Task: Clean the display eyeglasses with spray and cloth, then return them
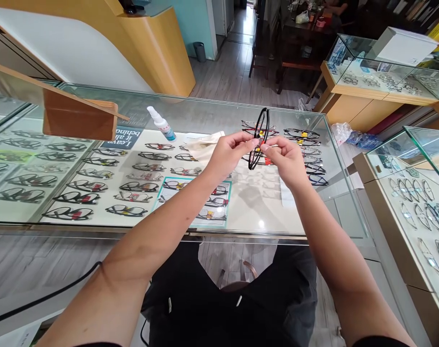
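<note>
A pair of black-framed eyeglasses (266, 123) is held up on end above the glass counter, with a small red tag near its middle. My left hand (231, 150) pinches it from the left between thumb and fingers. From the other side my right hand (285, 156) also grips the eyeglasses, its thumb and fingertips closed near the red tag. A cream cloth (205, 144) lies on the counter beside my left hand. Farther left stands a white spray bottle (161, 124) with a blue lower part. Behind the held pair, more eyeglasses (302, 134) are laid out.
The glass display counter (263, 226) holds rows of eyeglasses with coloured tags. At its left, a wooden-backed mirror or stand (80, 113) leans over it. Another glass case (404, 231) stands to the right. A black cable (46, 296) crosses at lower left.
</note>
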The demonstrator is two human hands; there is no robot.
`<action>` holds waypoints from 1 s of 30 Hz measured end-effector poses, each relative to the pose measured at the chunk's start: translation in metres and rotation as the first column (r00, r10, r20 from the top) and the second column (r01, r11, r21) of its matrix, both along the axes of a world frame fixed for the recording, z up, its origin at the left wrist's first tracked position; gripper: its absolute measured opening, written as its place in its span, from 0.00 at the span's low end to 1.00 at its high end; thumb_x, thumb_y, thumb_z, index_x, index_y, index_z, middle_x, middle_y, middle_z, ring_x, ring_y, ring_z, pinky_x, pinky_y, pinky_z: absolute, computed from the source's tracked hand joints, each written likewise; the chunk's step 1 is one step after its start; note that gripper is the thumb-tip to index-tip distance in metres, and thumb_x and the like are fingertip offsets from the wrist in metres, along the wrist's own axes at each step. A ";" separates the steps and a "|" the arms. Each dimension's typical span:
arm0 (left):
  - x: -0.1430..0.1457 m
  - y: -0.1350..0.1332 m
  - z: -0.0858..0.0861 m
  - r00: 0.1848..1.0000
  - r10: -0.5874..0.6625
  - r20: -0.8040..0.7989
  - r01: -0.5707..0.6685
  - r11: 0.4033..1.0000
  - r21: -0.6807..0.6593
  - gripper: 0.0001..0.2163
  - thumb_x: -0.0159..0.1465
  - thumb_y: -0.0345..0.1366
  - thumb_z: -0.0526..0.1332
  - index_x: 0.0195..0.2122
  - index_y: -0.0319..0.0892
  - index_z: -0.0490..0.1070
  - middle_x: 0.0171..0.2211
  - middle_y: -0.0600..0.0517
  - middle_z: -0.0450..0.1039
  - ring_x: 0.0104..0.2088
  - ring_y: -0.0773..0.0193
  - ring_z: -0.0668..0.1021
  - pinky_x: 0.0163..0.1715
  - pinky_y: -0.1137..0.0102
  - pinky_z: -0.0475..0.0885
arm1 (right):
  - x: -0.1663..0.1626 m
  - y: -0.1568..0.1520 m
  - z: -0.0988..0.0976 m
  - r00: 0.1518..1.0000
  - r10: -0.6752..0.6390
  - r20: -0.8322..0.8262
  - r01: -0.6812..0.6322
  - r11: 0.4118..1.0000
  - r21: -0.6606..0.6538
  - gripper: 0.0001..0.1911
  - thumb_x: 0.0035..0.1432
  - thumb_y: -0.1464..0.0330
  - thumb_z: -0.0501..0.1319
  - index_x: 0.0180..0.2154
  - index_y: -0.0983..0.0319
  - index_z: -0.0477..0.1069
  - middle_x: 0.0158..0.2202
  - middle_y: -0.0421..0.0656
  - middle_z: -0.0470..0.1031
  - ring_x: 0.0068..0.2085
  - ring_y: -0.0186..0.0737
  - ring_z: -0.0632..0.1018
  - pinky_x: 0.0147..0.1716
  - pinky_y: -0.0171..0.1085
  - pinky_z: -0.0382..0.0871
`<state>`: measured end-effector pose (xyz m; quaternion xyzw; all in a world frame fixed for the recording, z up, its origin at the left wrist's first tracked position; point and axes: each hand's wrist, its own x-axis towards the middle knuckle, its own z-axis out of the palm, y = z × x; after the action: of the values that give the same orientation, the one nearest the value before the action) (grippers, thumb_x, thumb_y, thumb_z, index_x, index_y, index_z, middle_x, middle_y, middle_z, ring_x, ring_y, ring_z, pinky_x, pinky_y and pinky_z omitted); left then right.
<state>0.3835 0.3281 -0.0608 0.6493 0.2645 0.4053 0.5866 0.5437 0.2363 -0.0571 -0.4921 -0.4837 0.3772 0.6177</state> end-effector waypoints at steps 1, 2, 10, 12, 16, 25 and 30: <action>0.000 0.001 -0.001 1.000 -0.012 0.005 0.012 1.000 -0.004 0.21 0.57 0.56 0.77 0.34 0.42 0.82 0.26 0.55 0.67 0.28 0.68 0.64 0.29 0.68 0.58 | 0.001 0.000 0.001 1.000 0.002 0.008 -0.002 1.000 -0.001 0.26 0.53 0.45 0.77 0.32 0.58 0.73 0.18 0.28 0.50 0.23 0.30 0.49 0.26 0.36 0.43; 0.001 0.002 -0.002 1.000 -0.017 0.008 0.018 1.000 -0.008 0.21 0.56 0.56 0.77 0.34 0.42 0.82 0.25 0.55 0.67 0.27 0.68 0.63 0.29 0.68 0.58 | 0.002 0.000 0.001 1.000 0.003 0.016 -0.003 1.000 -0.003 0.26 0.53 0.45 0.77 0.32 0.58 0.73 0.18 0.29 0.50 0.24 0.30 0.49 0.26 0.36 0.43; 0.001 0.001 0.003 0.999 0.001 0.052 0.004 0.995 -0.096 0.19 0.51 0.53 0.80 0.32 0.42 0.84 0.27 0.53 0.74 0.28 0.68 0.66 0.30 0.69 0.62 | 0.005 0.000 0.002 0.997 -0.047 0.053 0.047 0.999 -0.003 0.26 0.54 0.44 0.76 0.33 0.59 0.75 0.18 0.29 0.51 0.23 0.30 0.51 0.26 0.36 0.45; 0.001 0.001 0.003 0.999 -0.005 0.048 0.010 0.994 -0.110 0.18 0.52 0.52 0.79 0.33 0.43 0.85 0.30 0.51 0.79 0.28 0.68 0.67 0.29 0.69 0.62 | 0.005 0.000 0.002 0.997 -0.057 0.058 0.057 0.998 -0.006 0.26 0.54 0.44 0.75 0.33 0.59 0.74 0.18 0.29 0.51 0.23 0.30 0.50 0.26 0.36 0.45; 0.001 0.002 0.002 0.999 -0.006 0.042 0.012 0.992 -0.127 0.18 0.52 0.51 0.79 0.35 0.43 0.85 0.36 0.49 0.83 0.28 0.69 0.66 0.28 0.69 0.62 | 0.006 0.000 0.001 0.996 -0.075 0.057 0.075 0.997 0.003 0.25 0.55 0.45 0.75 0.33 0.59 0.74 0.18 0.29 0.51 0.23 0.30 0.50 0.27 0.36 0.46; 0.002 0.000 0.002 0.999 -0.001 0.045 0.005 0.995 -0.101 0.18 0.51 0.50 0.81 0.33 0.42 0.84 0.26 0.53 0.75 0.31 0.65 0.73 0.34 0.69 0.68 | 0.007 0.001 -0.001 0.993 -0.080 0.089 0.079 0.997 0.012 0.24 0.57 0.46 0.74 0.34 0.59 0.75 0.19 0.30 0.52 0.23 0.31 0.52 0.26 0.36 0.46; 0.001 0.005 0.002 0.993 0.104 0.054 -0.095 0.984 -0.152 0.16 0.52 0.48 0.79 0.34 0.43 0.84 0.27 0.54 0.74 0.27 0.69 0.67 0.28 0.70 0.62 | 0.007 0.000 0.005 0.984 -0.156 0.086 0.158 0.987 -0.020 0.21 0.55 0.51 0.74 0.32 0.59 0.73 0.19 0.29 0.51 0.24 0.31 0.51 0.26 0.36 0.45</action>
<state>0.3848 0.3328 -0.0592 0.5767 0.3082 0.4331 0.6203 0.5511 0.2363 -0.0521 -0.5524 -0.4637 0.3128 0.6181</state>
